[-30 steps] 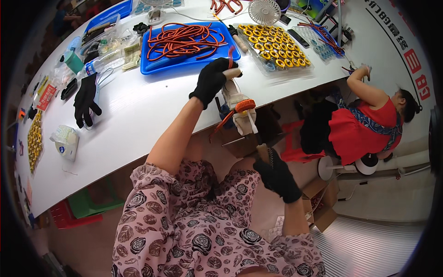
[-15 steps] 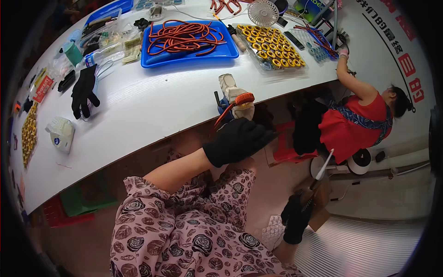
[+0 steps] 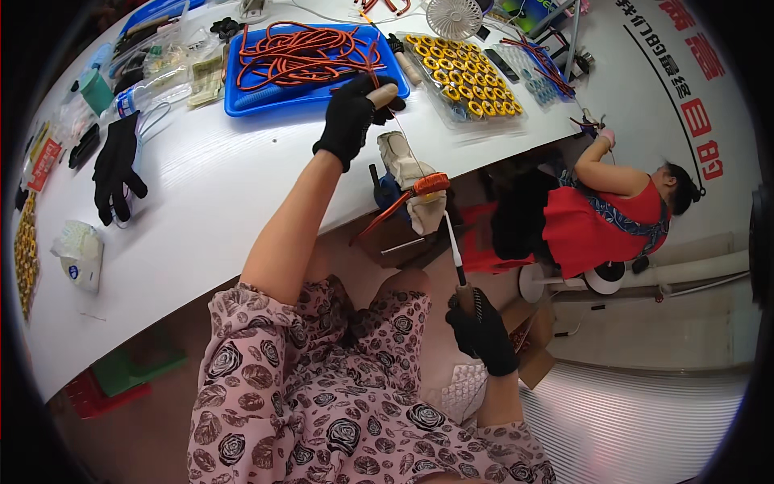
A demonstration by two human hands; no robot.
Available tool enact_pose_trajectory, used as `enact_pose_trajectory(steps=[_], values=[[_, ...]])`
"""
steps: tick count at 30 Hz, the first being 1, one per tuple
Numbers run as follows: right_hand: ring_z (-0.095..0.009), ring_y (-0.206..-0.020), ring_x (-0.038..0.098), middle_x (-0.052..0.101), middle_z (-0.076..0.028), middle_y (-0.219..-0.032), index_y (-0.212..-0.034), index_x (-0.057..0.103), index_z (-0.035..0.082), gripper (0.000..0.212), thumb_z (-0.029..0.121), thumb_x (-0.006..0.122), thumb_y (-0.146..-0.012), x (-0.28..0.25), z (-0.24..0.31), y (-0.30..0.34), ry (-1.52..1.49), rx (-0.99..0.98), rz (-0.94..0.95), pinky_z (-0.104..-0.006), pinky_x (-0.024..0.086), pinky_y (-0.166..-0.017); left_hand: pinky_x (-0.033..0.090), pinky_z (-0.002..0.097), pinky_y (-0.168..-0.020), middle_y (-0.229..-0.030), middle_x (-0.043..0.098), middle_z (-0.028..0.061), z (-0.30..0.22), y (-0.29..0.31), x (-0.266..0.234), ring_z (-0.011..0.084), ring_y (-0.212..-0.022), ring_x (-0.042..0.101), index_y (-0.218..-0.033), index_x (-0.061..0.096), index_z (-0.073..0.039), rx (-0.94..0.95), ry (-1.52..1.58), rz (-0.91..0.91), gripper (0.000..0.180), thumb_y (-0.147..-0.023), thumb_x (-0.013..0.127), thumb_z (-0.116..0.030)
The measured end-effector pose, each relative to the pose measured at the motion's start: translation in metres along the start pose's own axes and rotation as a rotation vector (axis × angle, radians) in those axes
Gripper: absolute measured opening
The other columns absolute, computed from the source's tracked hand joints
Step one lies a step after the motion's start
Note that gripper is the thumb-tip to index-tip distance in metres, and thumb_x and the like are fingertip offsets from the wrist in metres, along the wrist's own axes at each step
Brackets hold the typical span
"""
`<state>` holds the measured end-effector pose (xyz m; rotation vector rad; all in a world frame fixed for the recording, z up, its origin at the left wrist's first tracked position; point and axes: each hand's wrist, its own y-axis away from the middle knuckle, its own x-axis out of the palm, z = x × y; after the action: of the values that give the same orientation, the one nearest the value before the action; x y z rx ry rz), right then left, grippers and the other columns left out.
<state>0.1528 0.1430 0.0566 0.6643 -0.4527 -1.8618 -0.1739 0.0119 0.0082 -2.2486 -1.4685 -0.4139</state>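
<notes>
At the table edge a coil ring (image 3: 431, 184) wound with orange-red wire sits in a cloth-wrapped clamp (image 3: 401, 157), with wire tails hanging to its lower left. My left hand (image 3: 348, 117), black-gloved with a beige thumb tip, is raised in front of the blue tray. It is closed on a wire (image 3: 409, 147) that stretches taut up from the coil. Low on the right, my gloved right hand (image 3: 484, 331) grips the brown handle of a hand tool (image 3: 457, 258) with a long metal shaft. The shaft's tip is beside the coil's lower right side.
A blue tray (image 3: 231, 98) of orange-red wires lies beyond my left hand. Right of it stand a plastic tray of yellow rings (image 3: 468, 77) and a small fan (image 3: 454, 18). A spare black glove (image 3: 119, 169) and tissue pack (image 3: 79, 256) lie left. A co-worker (image 3: 605, 218) sits right.
My left hand has moved from below the clamp up toward the blue tray, drawing out the wire. My right hand has brought the tool up and left, to the coil.
</notes>
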Motion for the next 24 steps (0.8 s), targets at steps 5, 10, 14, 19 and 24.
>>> enact_pose_trajectory(steps=[5, 10, 14, 19, 24], values=[[-0.003, -0.043, 0.042, 0.046, 0.003, -0.060, -0.100, 0.052, 0.008, 0.023, 0.016, 0.062, -0.080, 0.005, 0.037, -0.035, 0.075, -0.039, 0.089, -0.0202, 0.033, -0.037, 0.046, 0.0261, -0.068, -0.082, 0.065, 0.0103, 0.024, -0.005, 0.016, 0.0149, -0.073, 0.060, -0.101, 0.059, 0.001, -0.162, 0.081, 0.048, 0.032, -0.080, 0.065, -0.022], [-0.003, -0.043, 0.042, 0.048, 0.003, -0.061, -0.108, 0.051, 0.008, 0.031, 0.017, 0.062, -0.080, 0.004, 0.058, -0.052, 0.155, -0.101, 0.111, -0.0198, 0.033, -0.038, 0.047, 0.0265, -0.069, -0.082, 0.065, 0.0104, 0.025, -0.010, 0.023, 0.0157, -0.075, 0.062, -0.099, 0.059, 0.002, -0.184, 0.118, 0.125, 0.031, -0.079, 0.066, -0.021], [-0.003, -0.042, 0.041, 0.048, 0.003, -0.060, -0.110, 0.050, 0.009, 0.033, 0.018, 0.062, -0.081, 0.008, 0.051, -0.042, 0.173, -0.058, 0.078, -0.0194, 0.032, -0.037, 0.047, 0.0269, -0.070, -0.081, 0.065, 0.0099, 0.021, -0.008, 0.020, 0.0154, -0.074, 0.061, -0.097, 0.060, 0.001, -0.146, 0.082, 0.110, 0.028, -0.079, 0.065, -0.020], [-0.005, -0.040, 0.039, 0.046, 0.001, -0.059, -0.104, 0.050, 0.008, 0.027, 0.016, 0.060, -0.081, 0.018, 0.051, -0.045, -0.139, 0.021, 0.272, -0.0196, 0.029, -0.035, 0.046, 0.0274, -0.073, -0.082, 0.066, 0.0088, 0.009, 0.004, 0.016, 0.0156, -0.075, 0.061, -0.098, 0.062, -0.001, 0.140, 0.003, -0.144, 0.022, -0.083, 0.062, -0.017], [-0.007, -0.037, 0.038, 0.046, 0.000, -0.058, -0.099, 0.048, 0.006, 0.021, 0.011, 0.058, -0.081, 0.005, 0.041, -0.030, -0.511, 0.106, 0.447, -0.0199, 0.028, -0.033, 0.049, 0.0244, -0.064, -0.078, 0.066, 0.0041, -0.024, 0.041, 0.028, 0.0102, -0.071, 0.062, -0.092, 0.063, -0.002, 0.612, 0.019, -0.419, 0.017, -0.081, 0.065, -0.015]])
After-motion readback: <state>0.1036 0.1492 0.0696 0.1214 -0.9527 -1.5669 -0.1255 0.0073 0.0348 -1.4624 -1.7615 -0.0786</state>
